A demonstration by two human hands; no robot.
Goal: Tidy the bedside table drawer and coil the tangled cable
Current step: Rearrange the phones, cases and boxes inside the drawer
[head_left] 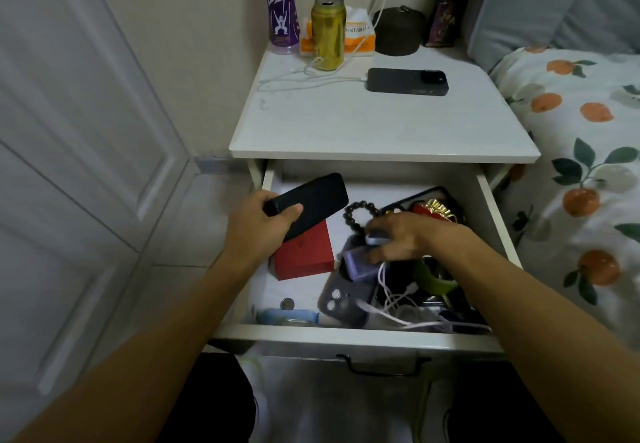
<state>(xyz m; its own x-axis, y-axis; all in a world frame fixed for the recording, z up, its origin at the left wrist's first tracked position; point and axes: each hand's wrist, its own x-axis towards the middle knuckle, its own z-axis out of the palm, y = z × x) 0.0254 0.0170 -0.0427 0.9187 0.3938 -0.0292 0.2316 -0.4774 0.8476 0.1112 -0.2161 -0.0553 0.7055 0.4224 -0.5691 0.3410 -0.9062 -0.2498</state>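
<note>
Fingers of the left hand (265, 219) curl round the near end of a flat black rectangular case (310, 204), thumb lying across its top, holding it tilted above the back left part of the open white drawer (360, 333). Under that case sits a red cardboard box (304, 255), flat on the drawer floor.

On the other side, the right hand (403, 238) reaches down into the clutter, its fingers bent onto a small pale blue-grey object (375, 236); whether they pinch it or only press on it I cannot tell, as the picture is blurred there. Just below the fingertips lies a small purple block-shaped item (358, 264), resting on a purple phone case (344, 299) with round camera holes. A dark beaded bracelet (360, 214) loops just behind the hand.

Nearer the drawer front, to the right, the tangled white cable (398, 299) lies in loose loops over dark items, beside a green curved band (433, 281). A coin (287, 303) rests near the front left corner.

On top of the white bedside table (381, 131) lie a dark phone (408, 81) with a white lead plugged in, a gold drink can (328, 32) and a purple bottle (280, 6).
</note>
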